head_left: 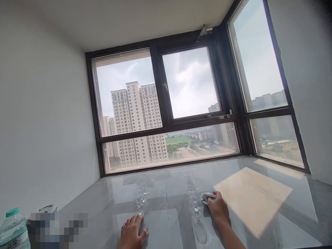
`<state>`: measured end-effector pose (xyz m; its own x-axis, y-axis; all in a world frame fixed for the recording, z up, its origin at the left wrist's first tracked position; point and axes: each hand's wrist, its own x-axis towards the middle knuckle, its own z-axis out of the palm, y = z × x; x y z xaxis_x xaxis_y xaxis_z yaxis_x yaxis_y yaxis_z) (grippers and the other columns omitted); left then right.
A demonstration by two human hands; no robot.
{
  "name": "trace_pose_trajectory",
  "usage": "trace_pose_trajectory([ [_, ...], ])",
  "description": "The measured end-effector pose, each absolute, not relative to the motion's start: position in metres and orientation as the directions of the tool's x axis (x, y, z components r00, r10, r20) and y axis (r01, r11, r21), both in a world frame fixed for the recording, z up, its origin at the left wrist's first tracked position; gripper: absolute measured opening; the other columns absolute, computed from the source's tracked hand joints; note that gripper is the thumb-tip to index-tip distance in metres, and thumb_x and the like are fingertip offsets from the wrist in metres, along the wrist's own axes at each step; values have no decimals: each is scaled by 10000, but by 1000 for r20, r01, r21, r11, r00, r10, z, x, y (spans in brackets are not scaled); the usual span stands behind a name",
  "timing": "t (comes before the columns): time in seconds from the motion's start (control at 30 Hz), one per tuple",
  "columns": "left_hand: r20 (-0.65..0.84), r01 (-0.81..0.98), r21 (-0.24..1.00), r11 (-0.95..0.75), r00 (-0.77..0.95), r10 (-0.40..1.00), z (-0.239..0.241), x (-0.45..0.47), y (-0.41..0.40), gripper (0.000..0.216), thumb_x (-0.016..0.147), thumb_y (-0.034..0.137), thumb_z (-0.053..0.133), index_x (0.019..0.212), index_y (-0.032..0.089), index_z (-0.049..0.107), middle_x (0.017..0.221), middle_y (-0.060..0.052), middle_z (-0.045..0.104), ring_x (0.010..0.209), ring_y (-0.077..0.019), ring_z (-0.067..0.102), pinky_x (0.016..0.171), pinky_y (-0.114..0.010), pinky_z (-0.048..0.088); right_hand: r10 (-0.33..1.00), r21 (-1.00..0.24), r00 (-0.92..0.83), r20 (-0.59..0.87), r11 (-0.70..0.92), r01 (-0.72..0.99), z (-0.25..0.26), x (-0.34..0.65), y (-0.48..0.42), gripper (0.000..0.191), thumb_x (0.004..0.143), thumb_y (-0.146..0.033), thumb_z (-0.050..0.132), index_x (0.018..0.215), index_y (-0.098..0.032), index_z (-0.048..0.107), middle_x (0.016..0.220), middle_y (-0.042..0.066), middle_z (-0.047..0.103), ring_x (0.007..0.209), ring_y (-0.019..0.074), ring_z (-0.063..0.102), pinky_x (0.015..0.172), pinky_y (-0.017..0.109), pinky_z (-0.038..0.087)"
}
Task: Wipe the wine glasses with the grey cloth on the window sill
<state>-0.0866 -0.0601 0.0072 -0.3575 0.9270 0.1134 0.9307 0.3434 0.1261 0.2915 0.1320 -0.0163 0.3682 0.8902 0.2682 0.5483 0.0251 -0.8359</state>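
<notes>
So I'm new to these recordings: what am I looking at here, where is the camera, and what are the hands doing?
The one picture comes from a camera worn on a person's head, looking forward and down; there is no machine, only two bare hands. The left hand lies flat on a glossy grey surface, next to the foot of a wine glass. The right hand grips a small grey cloth resting on the surface. More stemmed glasses stand in two loose groups, one group behind the left hand, another beside the cloth. A water bottle shows at far left. Big windows show tower blocks outside.
</notes>
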Motion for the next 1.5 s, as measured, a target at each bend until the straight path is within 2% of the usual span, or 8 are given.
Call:
trace_pose_trajectory([
  [0.33,105,907,77,413,-420,902,5,-91,-57,656,892,521,428,1480,246,521,1570,-115,470,1451,-328,401,1210,-549,248,892,-838,355,280,46,544,-26,293,138,248,858,-335,479,1064,-226,566,895,107,747,809,278,713,672,330,481],
  [0.47,286,943,66,325,-330,900,5,-93,-63,369,893,400,453,1121,232,691,1205,-116,674,1168,-286,601,1052,-442,427,893,-834,351,280,46,549,-25,292,138,221,873,-333,480,1056,-232,554,914,107,748,826,282,715,666,326,473],
  [0.6,394,991,131,40,-89,915,8,-70,-61,208,876,324,495,946,260,679,1065,-80,686,1044,-263,632,961,-388,482,897,-827,354,264,22,562,-14,291,130,203,872,-277,492,1055,-217,558,931,116,750,863,275,714,683,312,458],
  [0.87,238,897,314,-311,243,940,23,83,-16,557,836,409,574,1382,296,601,1521,-95,499,1328,-323,497,1164,-481,373,892,-843,377,250,9,537,-3,289,119,218,871,-247,507,1080,-218,565,964,95,749,876,246,706,688,290,443],
  [0.97,184,906,326,-269,219,958,20,118,4,645,856,504,565,1484,362,512,1677,-49,287,1480,-377,321,1244,-581,203,883,-847,393,257,10,532,-3,289,120,215,852,-221,522,1058,-212,583,920,91,755,867,237,711,722,290,456],
  [1.03,159,917,308,-252,211,964,18,125,14,652,887,571,503,1506,367,485,1665,-55,322,1506,-371,279,1257,-600,132,878,-849,397,266,18,528,-2,290,121,214,843,-213,531,1046,-209,596,900,89,757,854,229,712,732,288,466],
  [1.27,118,937,220,-272,251,961,15,91,13,693,900,658,403,1533,379,437,1588,-43,451,1480,-353,320,1249,-577,163,877,-852,400,266,20,524,-1,289,119,203,840,-206,531,1033,-209,594,892,86,751,826,231,707,719,302,469],
  [1.5,-52,989,149,-11,19,998,24,3,22,789,900,719,334,1598,353,308,1681,-27,304,1544,-379,215,1251,-596,120,895,-844,365,257,24,536,-3,291,117,166,856,-229,530,1013,-228,583,905,76,742,860,244,715,671,287,458],
])
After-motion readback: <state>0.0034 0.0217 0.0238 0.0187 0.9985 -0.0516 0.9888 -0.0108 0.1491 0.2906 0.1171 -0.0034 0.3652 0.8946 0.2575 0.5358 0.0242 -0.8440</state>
